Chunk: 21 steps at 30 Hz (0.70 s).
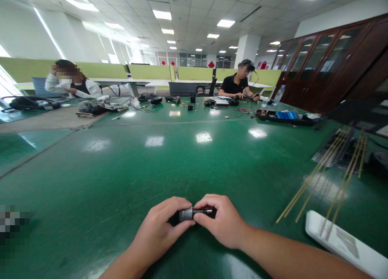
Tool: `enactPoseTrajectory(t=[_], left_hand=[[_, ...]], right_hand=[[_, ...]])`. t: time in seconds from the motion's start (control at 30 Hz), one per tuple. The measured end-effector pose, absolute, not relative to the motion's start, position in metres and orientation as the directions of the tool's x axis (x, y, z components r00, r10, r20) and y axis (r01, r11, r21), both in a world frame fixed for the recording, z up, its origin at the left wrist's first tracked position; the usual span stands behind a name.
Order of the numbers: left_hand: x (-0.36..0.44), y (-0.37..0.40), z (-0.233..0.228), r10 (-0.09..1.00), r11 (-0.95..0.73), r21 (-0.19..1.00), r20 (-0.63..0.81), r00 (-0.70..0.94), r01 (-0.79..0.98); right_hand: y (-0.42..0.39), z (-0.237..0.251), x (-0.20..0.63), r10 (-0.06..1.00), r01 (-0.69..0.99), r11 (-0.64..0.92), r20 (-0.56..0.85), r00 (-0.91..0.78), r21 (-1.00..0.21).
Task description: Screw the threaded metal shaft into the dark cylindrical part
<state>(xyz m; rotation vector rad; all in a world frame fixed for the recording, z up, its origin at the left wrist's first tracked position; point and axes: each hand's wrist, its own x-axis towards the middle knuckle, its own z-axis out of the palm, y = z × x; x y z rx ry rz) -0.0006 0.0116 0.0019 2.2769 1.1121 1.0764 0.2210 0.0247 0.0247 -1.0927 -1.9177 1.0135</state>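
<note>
Near the front edge of the view, both hands hold a small dark-grey cylindrical part with a ridged shaft (186, 214) above the green tabletop. My left hand (162, 222) is closed, thumb and fingers pinching the thick cylinder body from the left. From the right, my right hand (222, 220) is closed too, its thumb and forefinger pinching around the thinner ridged shaft, which points right and ends in a shiny tip. The fingers of the two hands nearly meet at the middle of the part. Its exact kind is too small to tell.
Long thin tan sticks (315, 178) lie at the right, over a white flat object (351, 240). Farther back are a black tray with blue items (286, 115), a clear bottle (279, 95) and scattered electronic parts (190, 103). Two people sit across the green table (136, 161).
</note>
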Motion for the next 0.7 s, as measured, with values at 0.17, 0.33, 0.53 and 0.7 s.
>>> enactPoseTrajectory(t=[0.17, 0.33, 0.53, 0.7], left_hand=[[-0.0002, 0.0109, 0.0028, 0.777, -0.629, 0.6, 0.49, 0.395, 0.494], [0.0, 0.0118, 0.0042, 0.779, -0.627, 0.6, 0.491, 0.391, 0.497], [-0.0015, 0.0114, 0.001, 0.78, -0.625, 0.596, 0.491, 0.387, 0.504], [-0.0023, 0.0123, -0.0008, 0.781, -0.624, 0.591, 0.491, 0.386, 0.511]], right_hand=[[0.0251, 0.0251, 0.2213, 0.897, 0.355, 0.334, 0.18, -0.403, -0.873], [0.0246, 0.0252, 0.2221, 0.896, 0.35, 0.338, 0.185, -0.403, -0.874], [0.0244, 0.0257, 0.2222, 0.899, 0.343, 0.331, 0.183, -0.399, -0.879], [0.025, 0.0252, 0.2225, 0.9, 0.345, 0.33, 0.183, -0.395, -0.879]])
